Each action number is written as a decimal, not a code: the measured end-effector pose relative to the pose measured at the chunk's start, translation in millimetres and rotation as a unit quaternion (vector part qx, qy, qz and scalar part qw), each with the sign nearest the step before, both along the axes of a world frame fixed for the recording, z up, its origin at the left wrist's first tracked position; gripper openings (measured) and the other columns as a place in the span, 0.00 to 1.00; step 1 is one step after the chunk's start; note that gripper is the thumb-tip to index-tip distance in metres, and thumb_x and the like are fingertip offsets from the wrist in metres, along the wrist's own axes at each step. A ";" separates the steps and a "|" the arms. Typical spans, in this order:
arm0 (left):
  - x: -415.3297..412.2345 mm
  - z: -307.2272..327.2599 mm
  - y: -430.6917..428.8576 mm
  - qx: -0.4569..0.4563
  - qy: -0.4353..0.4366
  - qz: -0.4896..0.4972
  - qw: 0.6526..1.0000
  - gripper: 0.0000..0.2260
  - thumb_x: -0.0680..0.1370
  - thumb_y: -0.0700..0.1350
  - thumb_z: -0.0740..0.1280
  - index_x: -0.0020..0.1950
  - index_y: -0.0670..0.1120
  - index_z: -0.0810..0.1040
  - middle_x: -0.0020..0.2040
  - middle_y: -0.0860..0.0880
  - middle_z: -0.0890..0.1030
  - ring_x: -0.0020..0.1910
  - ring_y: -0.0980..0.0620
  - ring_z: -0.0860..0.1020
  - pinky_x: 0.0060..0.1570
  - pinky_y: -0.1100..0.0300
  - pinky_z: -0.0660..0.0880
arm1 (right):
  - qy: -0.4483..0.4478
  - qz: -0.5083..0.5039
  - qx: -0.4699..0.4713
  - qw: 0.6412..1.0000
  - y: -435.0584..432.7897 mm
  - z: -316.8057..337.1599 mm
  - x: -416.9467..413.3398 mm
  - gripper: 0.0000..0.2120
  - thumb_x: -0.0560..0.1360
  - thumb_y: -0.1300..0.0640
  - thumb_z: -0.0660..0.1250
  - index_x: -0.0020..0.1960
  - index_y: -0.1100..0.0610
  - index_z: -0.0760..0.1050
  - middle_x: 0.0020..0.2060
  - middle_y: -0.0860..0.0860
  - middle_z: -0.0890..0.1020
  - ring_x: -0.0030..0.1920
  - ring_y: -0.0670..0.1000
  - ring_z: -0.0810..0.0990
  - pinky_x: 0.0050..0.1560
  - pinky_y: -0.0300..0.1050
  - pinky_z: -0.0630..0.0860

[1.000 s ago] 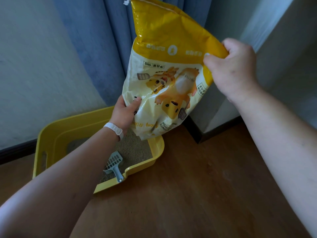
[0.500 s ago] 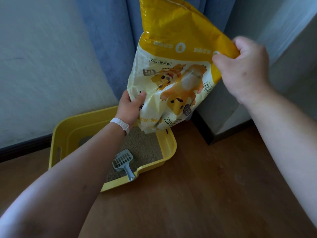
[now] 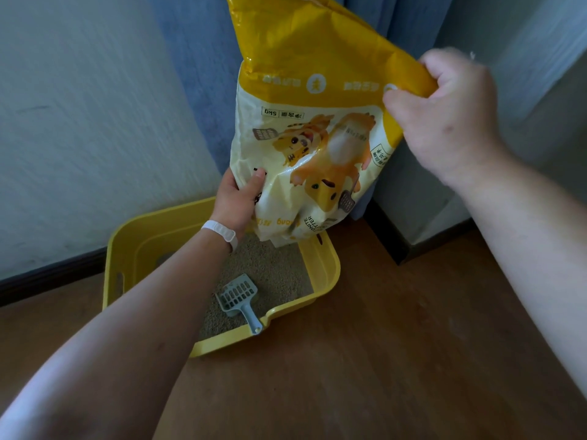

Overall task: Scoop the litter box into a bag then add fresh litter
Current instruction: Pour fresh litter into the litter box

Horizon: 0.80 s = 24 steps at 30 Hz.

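Observation:
A yellow and cream litter bag (image 3: pixel 311 128) printed with cartoon cats hangs upside down over the yellow litter box (image 3: pixel 327 268). My left hand (image 3: pixel 238 198) grips the bag's lower left side near its downward mouth. My right hand (image 3: pixel 448 115) clutches the bag's raised yellow end at the right. The box sits on the wooden floor against the wall and holds tan litter (image 3: pixel 270 274). A grey slotted scoop (image 3: pixel 239 296) lies on the litter, its handle resting on the box's front rim. Whether litter is falling from the mouth cannot be made out.
A blue curtain (image 3: pixel 197 90) hangs behind the bag, between a pale wall (image 3: pixel 79 122) on the left and a wall corner (image 3: pixel 428 223) with dark skirting on the right. Wooden floor (image 3: pixel 365 360) stretches in front of the box.
The bag's lower end has shifted a little to the right over the box's far right corner; both hands keep their grip. The view has also drifted, so the box appears further right.

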<state>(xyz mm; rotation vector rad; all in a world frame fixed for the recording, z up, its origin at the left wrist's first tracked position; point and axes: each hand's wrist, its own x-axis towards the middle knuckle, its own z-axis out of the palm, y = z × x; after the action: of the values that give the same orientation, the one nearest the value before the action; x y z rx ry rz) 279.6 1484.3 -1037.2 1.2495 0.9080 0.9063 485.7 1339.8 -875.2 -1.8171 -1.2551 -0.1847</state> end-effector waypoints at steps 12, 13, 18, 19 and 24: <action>-32.4 0.7 8.2 -0.047 -0.002 0.016 0.999 0.12 0.77 0.52 0.69 0.60 0.51 0.79 0.54 0.49 0.85 0.53 0.48 0.83 0.54 0.44 0.79 | 0.011 0.025 -0.002 1.000 18.9 -0.6 -24.8 0.14 0.71 0.51 0.68 0.36 0.60 0.69 0.35 0.54 0.71 0.33 0.51 0.68 0.30 0.36 0.62; -36.4 1.4 10.0 -0.049 -0.002 0.019 0.999 0.11 0.77 0.51 0.69 0.59 0.52 0.79 0.54 0.49 0.85 0.53 0.48 0.83 0.54 0.44 0.79 | 0.011 0.029 0.000 1.000 21.0 -1.4 -27.3 0.14 0.71 0.51 0.68 0.36 0.60 0.69 0.35 0.54 0.71 0.33 0.51 0.68 0.30 0.36 0.62; -59.3 5.9 18.3 -0.039 0.008 0.038 0.998 0.12 0.77 0.52 0.69 0.59 0.52 0.78 0.54 0.50 0.84 0.53 0.49 0.83 0.54 0.45 0.79 | 0.007 0.055 -0.004 0.998 31.3 -4.6 -41.2 0.16 0.73 0.51 0.68 0.37 0.62 0.70 0.35 0.55 0.72 0.31 0.48 0.69 0.29 0.37 0.64; -64.2 6.3 19.9 -0.040 0.010 0.041 0.998 0.15 0.76 0.53 0.70 0.61 0.51 0.78 0.54 0.49 0.84 0.53 0.49 0.83 0.54 0.45 0.79 | 0.012 0.056 -0.002 0.998 34.3 -4.4 -44.9 0.16 0.72 0.51 0.68 0.36 0.61 0.69 0.35 0.54 0.71 0.30 0.46 0.67 0.28 0.36 0.63; -90.2 6.3 24.3 -0.055 0.024 0.058 0.997 0.16 0.75 0.54 0.70 0.61 0.51 0.78 0.54 0.50 0.85 0.52 0.49 0.83 0.53 0.45 0.80 | 0.021 0.091 0.013 0.996 45.6 -1.6 -67.4 0.19 0.73 0.50 0.67 0.31 0.51 0.59 0.28 0.48 0.66 0.28 0.43 0.64 0.28 0.36 0.61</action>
<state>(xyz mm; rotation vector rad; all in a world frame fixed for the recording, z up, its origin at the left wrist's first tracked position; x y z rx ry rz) 189.4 1508.6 -1030.9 1.1373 1.0634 0.9078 418.3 1385.3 -876.8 -1.6665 -1.3739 -0.0617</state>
